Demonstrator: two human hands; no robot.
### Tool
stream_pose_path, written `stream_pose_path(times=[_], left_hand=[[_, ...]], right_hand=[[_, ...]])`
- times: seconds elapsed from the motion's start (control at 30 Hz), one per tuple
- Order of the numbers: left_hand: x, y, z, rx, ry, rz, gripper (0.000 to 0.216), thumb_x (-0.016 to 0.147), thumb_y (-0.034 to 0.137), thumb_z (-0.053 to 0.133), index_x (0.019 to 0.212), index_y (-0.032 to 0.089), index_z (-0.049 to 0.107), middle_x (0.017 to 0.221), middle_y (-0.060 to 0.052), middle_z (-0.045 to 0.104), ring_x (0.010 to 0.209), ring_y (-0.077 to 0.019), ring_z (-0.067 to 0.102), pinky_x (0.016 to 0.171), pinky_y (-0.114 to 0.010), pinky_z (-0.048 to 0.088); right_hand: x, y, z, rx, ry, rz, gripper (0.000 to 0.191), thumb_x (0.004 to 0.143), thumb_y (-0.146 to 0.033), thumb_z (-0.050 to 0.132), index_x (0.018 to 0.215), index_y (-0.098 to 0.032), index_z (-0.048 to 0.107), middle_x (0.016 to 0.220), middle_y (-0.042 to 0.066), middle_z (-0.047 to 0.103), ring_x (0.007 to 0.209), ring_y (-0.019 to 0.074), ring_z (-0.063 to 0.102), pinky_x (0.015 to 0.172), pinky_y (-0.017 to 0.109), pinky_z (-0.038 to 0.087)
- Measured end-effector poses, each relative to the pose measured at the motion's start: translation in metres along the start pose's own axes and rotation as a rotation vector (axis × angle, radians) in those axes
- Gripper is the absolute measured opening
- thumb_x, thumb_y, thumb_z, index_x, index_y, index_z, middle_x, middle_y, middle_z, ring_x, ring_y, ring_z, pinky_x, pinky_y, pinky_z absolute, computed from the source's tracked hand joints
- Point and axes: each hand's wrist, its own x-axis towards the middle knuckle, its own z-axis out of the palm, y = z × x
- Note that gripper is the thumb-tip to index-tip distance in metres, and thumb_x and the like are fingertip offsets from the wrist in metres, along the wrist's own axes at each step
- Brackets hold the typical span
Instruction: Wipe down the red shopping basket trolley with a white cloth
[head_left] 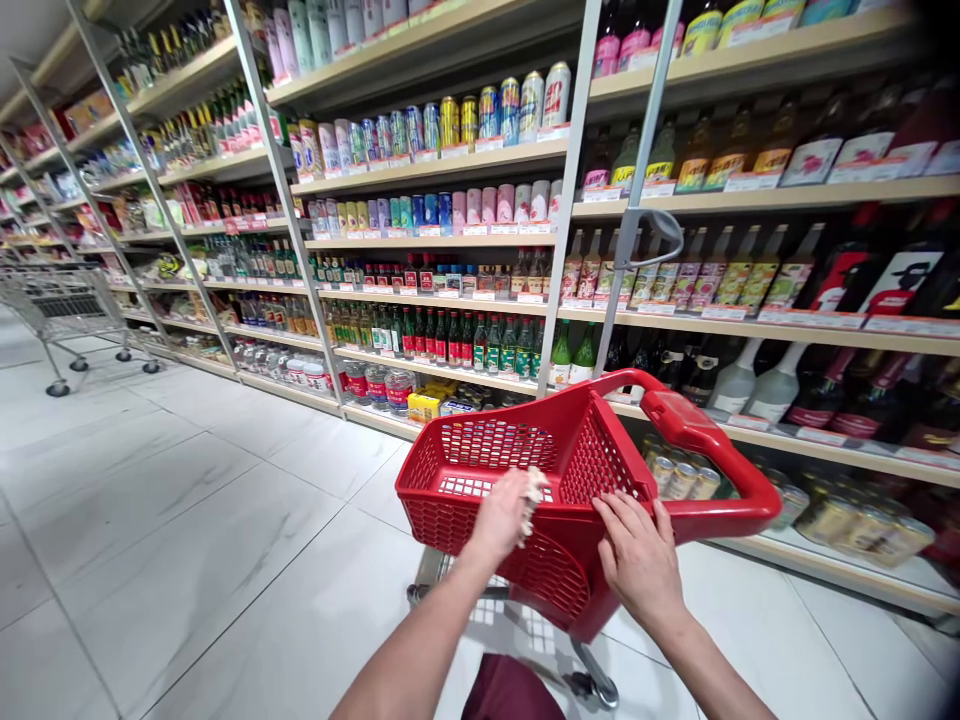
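Note:
A red plastic shopping cart (450,515) with a lattice basket stands in front of me, its handle to the right. My left hand (501,515) is closed around a crumpled off-white cloth (533,500) at the near rim of the basket. Part of the cloth sticks out on the right of the fingers; the rest is hidden. My right hand (641,555) holds the same rim farther right, near the handle end, fingers laid over the edge and thumb to the right. The basket's slotted floor shows behind my left hand.
Shelves (442,240) of bottles and cans run along the far side, close behind the cart. A grey metal pole (637,190) with a loop rises behind the handle. A metal trolley (67,300) stands at far left on the tiled floor (187,540).

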Motion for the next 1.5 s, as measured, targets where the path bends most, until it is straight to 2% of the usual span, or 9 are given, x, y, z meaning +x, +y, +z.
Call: stream_pose_path(times=[0.1, 0.3, 0.4, 0.57, 0.63, 0.83, 1.0, 1.2, 1.5], left_hand=[[0.011, 0.027, 0.010, -0.080, -0.119, 0.181, 0.037, 0.078, 0.011, 0.042, 0.113, 0.018, 0.052, 0.118, -0.006, 0.057, 0.115, -0.0166, 0.047, 0.101, -0.038, 0.038], [0.002, -0.008, -0.035, 0.001, -0.026, -0.229, 0.033, 0.082, 0.013, 0.030, 0.101, 0.015, 0.057, 0.098, -0.009, 0.064, 0.094, -0.0203, 0.058, 0.085, -0.038, 0.047], [0.005, 0.006, -0.026, -0.006, -0.060, -0.258, 0.032, 0.082, 0.013, 0.031, 0.099, 0.016, 0.058, 0.094, -0.008, 0.064, 0.088, -0.0203, 0.059, 0.081, -0.036, 0.048], [0.012, 0.053, 0.006, -0.102, -0.141, 0.064, 0.033, 0.081, 0.015, 0.038, 0.111, 0.020, 0.052, 0.113, -0.005, 0.058, 0.107, -0.0171, 0.051, 0.095, -0.035, 0.041], [0.006, 0.047, 0.001, -0.097, -0.154, 0.152, 0.034, 0.080, 0.016, 0.040, 0.113, 0.018, 0.051, 0.118, -0.007, 0.056, 0.112, -0.0186, 0.047, 0.100, -0.038, 0.036], [0.004, 0.027, -0.018, -0.079, -0.143, -0.156, 0.035, 0.086, 0.023, 0.029, 0.114, 0.018, 0.050, 0.113, -0.008, 0.059, 0.105, -0.0178, 0.054, 0.092, -0.036, 0.043], [0.013, 0.043, -0.025, -0.115, -0.393, -0.118, 0.053, 0.086, 0.030, 0.031, 0.134, 0.010, 0.024, 0.140, -0.012, 0.031, 0.128, -0.0197, 0.029, 0.107, -0.045, 0.020], [-0.016, 0.008, -0.052, 0.053, -0.444, -0.048, 0.059, 0.075, 0.026, 0.045, 0.132, 0.017, 0.031, 0.140, -0.010, 0.030, 0.131, -0.0221, 0.021, 0.107, -0.051, 0.009], [-0.023, 0.001, -0.039, 0.097, -0.299, -0.066, 0.048, 0.066, 0.016, 0.048, 0.113, 0.021, 0.051, 0.128, -0.007, 0.048, 0.124, -0.0223, 0.034, 0.106, -0.051, 0.005]], right_hand=[[-0.002, 0.002, -0.002, 0.035, -0.003, 0.003, 0.035, 0.075, -0.016, 0.039, 0.104, -0.018, 0.059, 0.108, 0.006, 0.062, 0.106, 0.0201, 0.050, 0.103, 0.043, 0.019], [-0.006, 0.007, -0.004, 0.031, 0.011, 0.044, 0.033, 0.076, -0.016, 0.039, 0.101, -0.018, 0.060, 0.106, 0.005, 0.062, 0.106, 0.0199, 0.049, 0.103, 0.043, 0.019], [-0.007, 0.007, 0.000, 0.007, 0.026, 0.049, 0.031, 0.076, -0.018, 0.042, 0.101, -0.018, 0.060, 0.103, 0.006, 0.063, 0.104, 0.0209, 0.050, 0.102, 0.046, 0.018], [-0.011, 0.016, 0.001, -0.044, 0.018, -0.036, 0.045, 0.075, -0.013, 0.040, 0.120, -0.015, 0.047, 0.112, 0.008, 0.059, 0.108, 0.0207, 0.048, 0.101, 0.046, 0.021], [-0.012, 0.018, -0.002, -0.051, -0.001, -0.056, 0.051, 0.075, -0.011, 0.039, 0.125, -0.015, 0.040, 0.116, 0.008, 0.057, 0.110, 0.0202, 0.047, 0.101, 0.045, 0.023], [0.002, -0.005, 0.001, 0.006, -0.059, -0.090, 0.047, 0.078, -0.022, 0.041, 0.125, -0.014, 0.041, 0.125, 0.012, 0.050, 0.116, 0.0227, 0.042, 0.100, 0.046, 0.021], [0.028, -0.040, 0.013, 0.119, -0.270, -0.049, 0.049, 0.079, -0.025, 0.044, 0.127, -0.017, 0.039, 0.114, 0.011, 0.056, 0.105, 0.0213, 0.050, 0.095, 0.043, 0.026], [0.042, -0.064, 0.025, 0.074, -0.278, -0.035, 0.020, 0.080, -0.023, 0.049, 0.097, -0.025, 0.058, 0.103, 0.007, 0.060, 0.094, 0.0210, 0.052, 0.089, 0.042, 0.028], [0.019, 0.023, -0.013, 0.078, -0.048, -0.103, 0.024, 0.081, -0.011, 0.039, 0.085, -0.020, 0.061, 0.098, 0.004, 0.064, 0.087, 0.0154, 0.051, 0.084, 0.032, 0.031]])
